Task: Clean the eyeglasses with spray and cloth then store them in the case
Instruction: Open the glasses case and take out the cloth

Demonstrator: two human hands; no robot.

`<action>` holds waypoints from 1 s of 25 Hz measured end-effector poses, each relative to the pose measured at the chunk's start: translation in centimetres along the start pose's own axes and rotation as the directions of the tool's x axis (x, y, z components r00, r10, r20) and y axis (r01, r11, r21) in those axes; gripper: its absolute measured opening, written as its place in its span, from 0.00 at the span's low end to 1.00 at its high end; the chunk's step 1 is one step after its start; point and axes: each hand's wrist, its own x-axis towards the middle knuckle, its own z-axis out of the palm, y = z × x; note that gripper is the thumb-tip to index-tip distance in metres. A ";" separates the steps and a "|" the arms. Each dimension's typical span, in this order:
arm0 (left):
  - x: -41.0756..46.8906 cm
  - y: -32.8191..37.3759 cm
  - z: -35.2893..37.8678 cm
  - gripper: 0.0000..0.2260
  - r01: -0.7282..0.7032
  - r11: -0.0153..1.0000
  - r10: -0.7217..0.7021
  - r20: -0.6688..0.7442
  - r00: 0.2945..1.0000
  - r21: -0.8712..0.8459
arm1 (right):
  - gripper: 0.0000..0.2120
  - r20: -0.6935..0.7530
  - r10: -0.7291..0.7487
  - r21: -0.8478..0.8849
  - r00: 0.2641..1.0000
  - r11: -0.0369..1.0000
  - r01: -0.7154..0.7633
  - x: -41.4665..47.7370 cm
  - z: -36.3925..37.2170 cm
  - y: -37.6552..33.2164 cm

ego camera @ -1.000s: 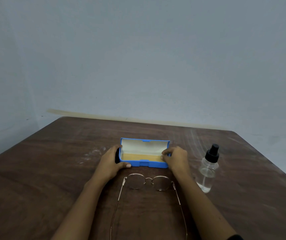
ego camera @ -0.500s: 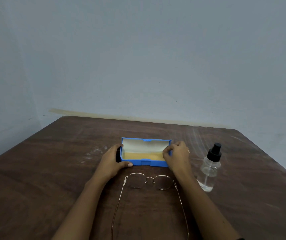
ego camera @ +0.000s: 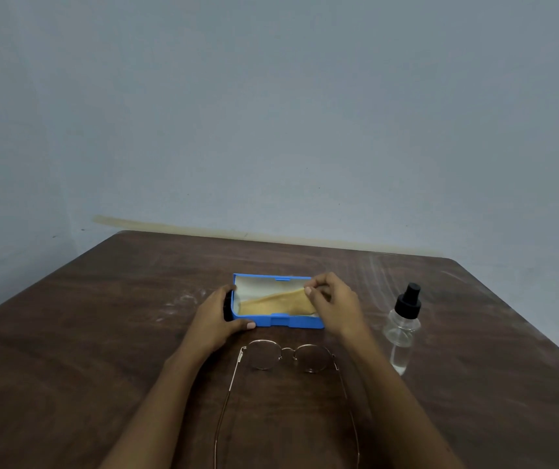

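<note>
Head view: right hand [ego camera: 335, 308] pinches the yellow cloth [ego camera: 278, 302], maybe by one corner, inside the open blue case [ego camera: 300, 322]. Left hand [ego camera: 215, 318] grips the case end. Lift slowly. Eyeglasses [ego camera: 286, 357] lie nearby, untouched.

Blue case [ego camera: 300, 321], yellow cloth [ego camera: 279, 302], gold-rimmed eyeglasses [ego camera: 288, 357], black-capped clear bottle [ego camera: 402, 328], brown woodgrain table [ego camera: 102, 333].

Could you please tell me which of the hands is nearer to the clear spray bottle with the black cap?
Right. The right hand is just left of the clear spray bottle; the left hand is farther left.
</note>
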 end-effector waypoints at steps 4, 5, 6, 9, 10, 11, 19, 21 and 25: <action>0.1 -0.1 0.1 0.34 -0.002 1.000 0.002 0.000 1.000 -0.011 | 0.12 0.013 0.033 0.274 0.999 0.961 -0.035 -0.2 -0.2 -0.6; 0.1 -0.1 0.1 0.34 -0.002 1.000 0.002 0.001 1.000 -0.009 | 0.11 0.019 0.055 0.376 0.998 0.925 -0.058 -0.3 -0.3 -0.8; 0.2 -0.2 0.0 0.34 -0.002 1.000 0.002 0.003 1.000 -0.001 | 0.10 0.030 0.084 0.476 0.996 0.875 -0.088 -0.4 -0.4 -1.0; 0.0 -0.1 0.0 0.34 0.000 1.000 0.000 -0.001 1.000 0.018 | 0.08 0.076 0.164 0.675 0.983 0.717 -0.172 -0.4 -0.7 -1.3; 0.0 0.0 0.0 0.34 0.001 1.000 -0.001 -0.003 1.000 0.010 | 0.08 0.084 0.178 0.706 0.980 0.684 -0.185 -0.4 -0.7 -1.3; -0.1 0.0 0.0 0.34 0.003 1.000 -0.003 -0.002 1.000 0.004 | 0.07 0.086 0.188 0.728 0.978 0.659 -0.191 -0.4 -0.7 -1.4; -0.4 0.5 -0.1 0.31 0.014 0.998 -0.014 0.014 1.000 -0.059 | 0.08 0.107 0.224 0.847 0.969 0.490 -0.207 -0.3 -1.0 -2.4; -0.5 0.4 -0.3 0.31 0.025 0.994 -0.023 0.020 1.000 -0.105 | 0.07 0.122 0.230 0.865 0.966 0.452 -0.217 -0.3 -1.0 -2.7; -0.4 -0.1 -1.3 0.35 0.093 0.981 -0.097 -0.016 0.995 -0.168 | 0.06 0.157 0.231 0.877 0.960 0.413 -0.243 -0.4 -1.3 -3.3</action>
